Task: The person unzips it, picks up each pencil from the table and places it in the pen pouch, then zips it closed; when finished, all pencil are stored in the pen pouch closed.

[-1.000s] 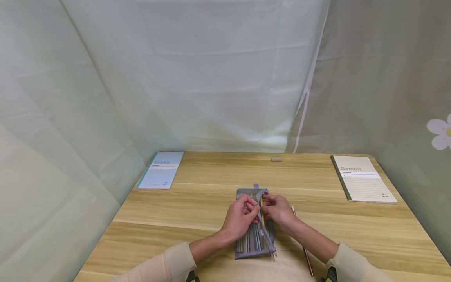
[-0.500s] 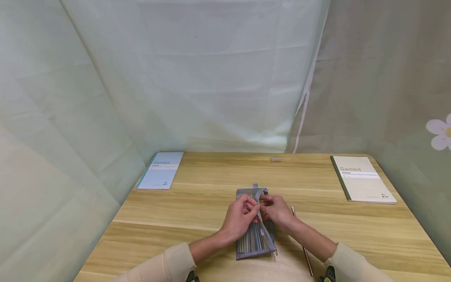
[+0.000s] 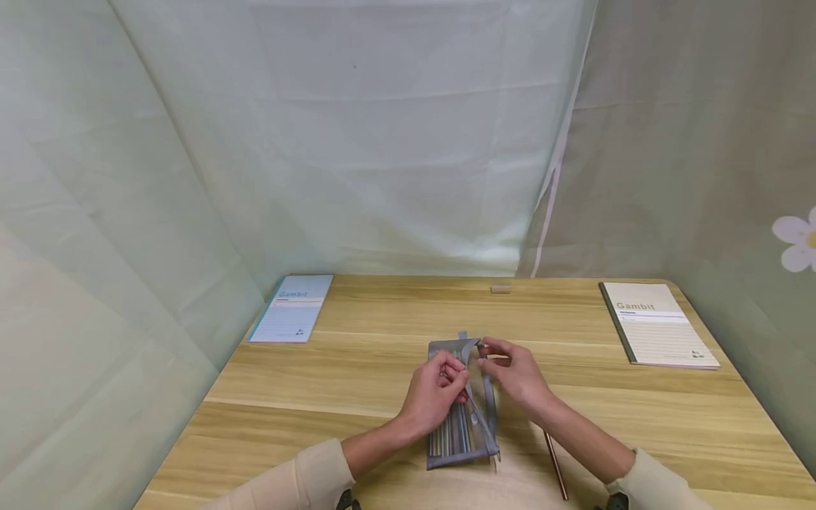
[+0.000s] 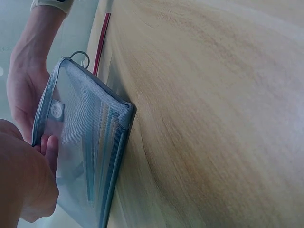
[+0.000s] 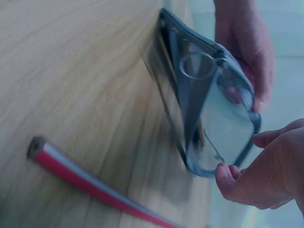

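A grey see-through mesh pencil case (image 3: pixel 449 439) lies on the table with its zipped mouth held apart. Several pencils (image 4: pixel 90 156) show through its side. My left hand (image 3: pixel 432 397) pinches the near edge of the mouth between thumb and fingers. At the far end of the mouth is my right hand (image 3: pixel 515 370), thumb and fingers spread and nothing between them. In the right wrist view its fingertips (image 5: pixel 224 172) are right at the rim. A metal ring (image 5: pixel 197 65) hangs from the zip. One reddish pencil (image 5: pixel 99 187) lies outside the case, partly under my right forearm in the head view.
On the wooden table (image 3: pixel 306 397), a blue-edged notebook (image 3: pixel 293 308) lies at the back left and a dark-spined one (image 3: pixel 656 324) at the back right. A small grey block (image 3: pixel 500 288) sits near the back edge. Cloth curtains (image 3: pixel 382 142) surround the table.
My right hand has drawn back out of the case mouth, up and to the right, and its fingers have spread. The yellow pencil it held is out of sight. My left hand stays put.
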Demonstrator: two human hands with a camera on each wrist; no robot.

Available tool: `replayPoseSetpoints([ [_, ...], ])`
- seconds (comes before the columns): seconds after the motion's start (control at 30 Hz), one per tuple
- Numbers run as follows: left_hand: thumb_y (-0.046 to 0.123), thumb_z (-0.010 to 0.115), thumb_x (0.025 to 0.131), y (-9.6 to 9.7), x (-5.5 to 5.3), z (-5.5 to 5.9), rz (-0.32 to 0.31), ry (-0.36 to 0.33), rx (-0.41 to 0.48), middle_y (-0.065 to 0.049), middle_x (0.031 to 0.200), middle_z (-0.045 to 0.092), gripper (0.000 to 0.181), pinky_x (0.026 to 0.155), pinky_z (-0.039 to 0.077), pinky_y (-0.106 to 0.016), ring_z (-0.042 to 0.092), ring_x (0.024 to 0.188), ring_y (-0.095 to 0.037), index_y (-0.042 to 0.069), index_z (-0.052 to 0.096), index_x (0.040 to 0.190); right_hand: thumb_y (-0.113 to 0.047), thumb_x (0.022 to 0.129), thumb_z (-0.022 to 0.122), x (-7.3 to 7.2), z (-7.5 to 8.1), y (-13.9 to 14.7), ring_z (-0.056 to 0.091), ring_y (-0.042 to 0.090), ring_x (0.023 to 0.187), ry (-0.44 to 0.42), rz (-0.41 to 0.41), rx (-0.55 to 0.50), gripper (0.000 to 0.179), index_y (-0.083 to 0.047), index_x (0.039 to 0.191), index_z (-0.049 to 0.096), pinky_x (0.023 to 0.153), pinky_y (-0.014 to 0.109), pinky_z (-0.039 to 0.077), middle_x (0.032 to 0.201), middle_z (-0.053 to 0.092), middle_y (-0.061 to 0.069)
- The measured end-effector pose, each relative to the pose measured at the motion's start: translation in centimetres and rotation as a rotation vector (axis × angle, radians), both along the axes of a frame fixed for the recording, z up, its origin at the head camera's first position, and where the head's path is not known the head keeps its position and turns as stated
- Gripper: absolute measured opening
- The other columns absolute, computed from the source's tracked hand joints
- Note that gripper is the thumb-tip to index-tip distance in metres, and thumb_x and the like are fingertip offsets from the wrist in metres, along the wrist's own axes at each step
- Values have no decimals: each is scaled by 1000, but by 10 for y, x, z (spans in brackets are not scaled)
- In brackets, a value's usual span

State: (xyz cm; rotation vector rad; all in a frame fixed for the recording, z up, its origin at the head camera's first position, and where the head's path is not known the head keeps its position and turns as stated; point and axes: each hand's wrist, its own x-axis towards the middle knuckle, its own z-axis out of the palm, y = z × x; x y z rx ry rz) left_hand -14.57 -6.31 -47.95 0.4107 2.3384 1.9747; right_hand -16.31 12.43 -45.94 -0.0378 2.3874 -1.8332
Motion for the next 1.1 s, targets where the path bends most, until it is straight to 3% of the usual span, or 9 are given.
replayPoseSetpoints([
  [0.27, -5, 66, 101, 0, 2, 1, 12, 1, -22, -30, 92, 69, 6, 66, 67, -49, 70, 64, -20, -1, 62, 102, -14, 105, 69, 2, 10, 40, 47, 39, 147, 27, 50, -39, 62, 1, 159, 43, 119, 51, 46, 160, 48, 22],
  [0.5, -5, 65, 102, 0, 3, 1, 13, -8, -24, -31, 93, 69, 5, 67, 67, -49, 68, 64, -15, -2, 62, 103, -18, 103, 72, 8, 1, 72, 36, 41, 153, 70, 154, -84, 80, 0, 166, 26, 114, 27, 48, 168, 35, 21],
  [0.6, -5, 65, 102, 0, 3, 1, 14, -8, -30, -31, 93, 69, 5, 68, 67, -48, 68, 64, -14, -3, 62, 104, -15, 101, 75, 10, -7, 82, 35, 46, 152, 102, 203, -87, 86, 2, 166, 22, 117, 37, 48, 168, 32, 24],
  [0.73, -5, 65, 102, 0, 3, 1, 15, -9, -30, -30, 93, 70, 4, 68, 67, -48, 69, 65, -14, -3, 62, 105, -12, 98, 78, 14, -18, 93, 40, 51, 147, 140, 248, -16, 88, 2, 165, 24, 118, 60, 42, 167, 33, 27],
  [0.87, -4, 66, 102, 1, 3, 1, 14, -9, -31, -30, 93, 70, 4, 68, 68, -47, 69, 65, -15, -3, 62, 105, -12, 92, 85, 20, -24, 101, 50, 53, 137, 186, 263, 118, 90, 4, 163, 31, 113, 68, 44, 160, 42, 30],
  [1.0, -3, 66, 102, 1, 2, 1, 14, -6, -29, -29, 93, 69, 4, 68, 67, -48, 69, 65, -16, -2, 62, 104, -18, 88, 89, 27, -28, 106, 53, 51, 133, 196, 270, 203, 93, 5, 160, 35, 111, 67, 47, 155, 48, 29],
  [1.1, -3, 66, 102, 1, 2, 1, 12, -10, -26, -29, 93, 69, 4, 68, 68, -48, 70, 66, -19, -2, 62, 104, -20, 86, 90, 31, -33, 109, 58, 45, 128, 179, 274, 222, 93, 7, 158, 38, 108, 55, 54, 153, 52, 26],
])
